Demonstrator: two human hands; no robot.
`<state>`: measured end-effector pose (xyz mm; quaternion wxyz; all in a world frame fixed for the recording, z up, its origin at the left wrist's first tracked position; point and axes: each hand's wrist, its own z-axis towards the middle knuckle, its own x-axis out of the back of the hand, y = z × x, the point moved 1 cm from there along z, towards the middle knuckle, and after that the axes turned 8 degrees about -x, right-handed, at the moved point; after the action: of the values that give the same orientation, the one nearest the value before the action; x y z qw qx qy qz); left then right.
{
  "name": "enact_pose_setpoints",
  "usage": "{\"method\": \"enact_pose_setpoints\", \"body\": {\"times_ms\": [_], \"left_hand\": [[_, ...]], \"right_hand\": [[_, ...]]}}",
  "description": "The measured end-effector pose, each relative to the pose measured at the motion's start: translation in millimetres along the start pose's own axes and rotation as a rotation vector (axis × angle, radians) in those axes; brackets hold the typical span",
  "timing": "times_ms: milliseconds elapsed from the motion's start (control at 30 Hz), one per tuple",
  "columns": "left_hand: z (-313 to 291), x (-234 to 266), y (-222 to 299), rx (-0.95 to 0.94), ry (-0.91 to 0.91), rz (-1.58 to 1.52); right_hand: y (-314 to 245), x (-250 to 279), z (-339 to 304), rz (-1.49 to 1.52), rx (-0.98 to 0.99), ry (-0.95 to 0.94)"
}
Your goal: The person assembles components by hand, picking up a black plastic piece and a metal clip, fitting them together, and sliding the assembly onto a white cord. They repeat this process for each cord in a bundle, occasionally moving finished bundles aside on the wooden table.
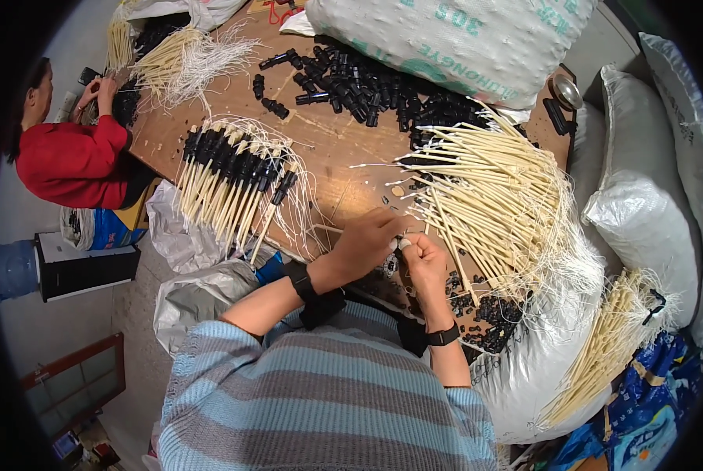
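At the near edge of the table my left hand [365, 245] is closed, fingertips pinched together. A thin cream-coloured stick [328, 229] pokes out of it on the left. My right hand [426, 263] meets it, thumb and fingers closed on a small dark and whitish piece whose kind I cannot make out. Just right of my hands lies a large pile of cream sticks [493, 204] with white strings at their ends. Small black parts [493, 322] are scattered below that pile. To the left, a row of sticks fitted with black sleeves [238, 169] lies along the edge.
Loose black connectors [351, 82] are heaped farther back, before a big white woven sack [453, 39]. More sticks with strings [179, 63] lie far left, where a person in red [73, 161] sits working with both hands. Filled sacks [642, 157] crowd the right side.
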<state>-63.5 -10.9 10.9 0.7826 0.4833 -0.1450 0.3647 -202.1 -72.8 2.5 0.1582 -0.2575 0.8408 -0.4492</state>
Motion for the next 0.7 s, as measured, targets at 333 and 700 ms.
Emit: {"method": "enact_pose_setpoints", "body": {"times_ms": [333,700], "left_hand": [[-4.0,2.6,-7.2,0.132,0.013,-0.181],[-11.4,-0.2,-21.4,0.55,-0.066,-0.397]], "right_hand": [[5.3,-7.5,3.5,0.103,0.053,-0.018],[14.0,-7.1,1.0,-0.22,0.295,0.116]]}}
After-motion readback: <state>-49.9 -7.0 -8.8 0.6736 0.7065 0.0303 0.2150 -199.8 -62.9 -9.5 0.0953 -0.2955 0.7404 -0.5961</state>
